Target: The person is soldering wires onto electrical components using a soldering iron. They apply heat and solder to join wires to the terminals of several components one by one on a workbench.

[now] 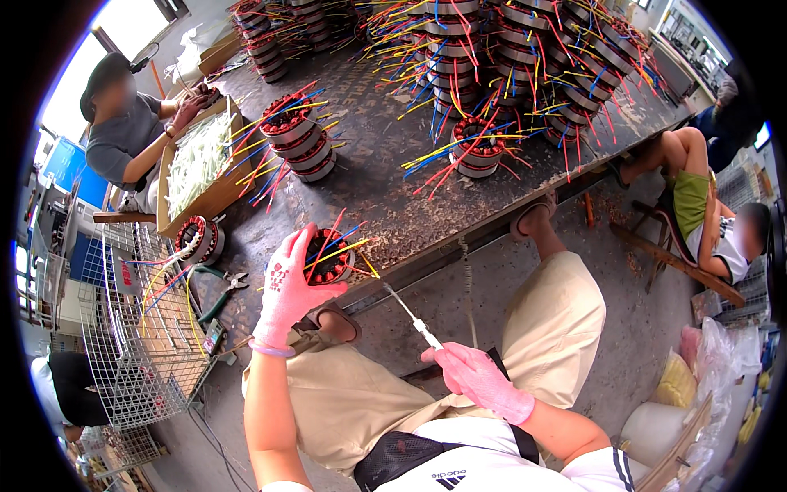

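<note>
At the table's near edge, my left hand [284, 283] in a pink glove is closed around a motor stator [329, 261] with red-wound coils. Red, blue and yellow leads stick out of its top. Lower right, over my lap, my gloved right hand [479, 379] grips a slim tool [409, 315] with a thin shaft and white collar. Its kind is not clear. The shaft points up-left at a yellow lead [369, 264] of the stator; whether they touch, I cannot tell. Left of my left hand lie another stator [201, 241] with white sleeving and green-handled pliers [220, 293].
Several stacks of stators [451, 61] fill the table's far side, their leads sticking out. A short stack [299, 139] and a single stator [477, 152] stand nearer. A person [123, 135] sits by a box of white sleeves [199, 160]. Left is a wire cage [131, 328]; a coiled cord [468, 283] hangs ahead.
</note>
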Action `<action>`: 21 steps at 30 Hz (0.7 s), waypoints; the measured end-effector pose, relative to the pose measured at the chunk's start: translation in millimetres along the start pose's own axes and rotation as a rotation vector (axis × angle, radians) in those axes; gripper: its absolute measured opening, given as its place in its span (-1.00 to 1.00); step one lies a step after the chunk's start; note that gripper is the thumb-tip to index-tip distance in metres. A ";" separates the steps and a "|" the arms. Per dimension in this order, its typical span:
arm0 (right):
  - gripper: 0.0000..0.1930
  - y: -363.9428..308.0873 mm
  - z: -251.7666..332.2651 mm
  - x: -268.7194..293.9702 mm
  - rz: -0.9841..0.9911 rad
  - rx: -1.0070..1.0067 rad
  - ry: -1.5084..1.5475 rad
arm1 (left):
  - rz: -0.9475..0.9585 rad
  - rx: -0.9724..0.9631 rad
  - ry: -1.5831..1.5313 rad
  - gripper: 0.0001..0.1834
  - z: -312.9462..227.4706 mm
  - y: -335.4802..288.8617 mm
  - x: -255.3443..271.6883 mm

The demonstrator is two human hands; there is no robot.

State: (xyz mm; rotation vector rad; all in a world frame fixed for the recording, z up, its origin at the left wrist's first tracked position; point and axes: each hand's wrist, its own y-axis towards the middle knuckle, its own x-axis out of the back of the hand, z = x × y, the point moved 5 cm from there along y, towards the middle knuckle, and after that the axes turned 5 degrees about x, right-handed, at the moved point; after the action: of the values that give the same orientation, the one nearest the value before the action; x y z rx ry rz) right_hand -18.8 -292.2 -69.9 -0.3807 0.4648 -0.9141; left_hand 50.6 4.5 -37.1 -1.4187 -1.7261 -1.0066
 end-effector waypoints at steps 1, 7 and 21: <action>-0.63 0.0 -0.5 0.2 -0.002 0.002 -0.002 | 0.004 0.000 0.003 0.13 -0.3 0.1 0.5; -0.62 0.9 -2.3 1.6 0.004 -0.023 -0.026 | 0.000 -0.002 -0.002 0.14 0.6 -0.7 -1.5; -0.68 -0.9 4.5 -2.7 0.007 -0.027 0.038 | 0.008 0.014 -0.004 0.13 -1.2 1.5 0.4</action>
State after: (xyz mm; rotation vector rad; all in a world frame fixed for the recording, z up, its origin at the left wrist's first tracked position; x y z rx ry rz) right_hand -18.3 -289.9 -65.1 -0.3866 0.5135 -0.9101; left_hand 52.0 3.7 -36.0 -1.4185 -1.7255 -0.9869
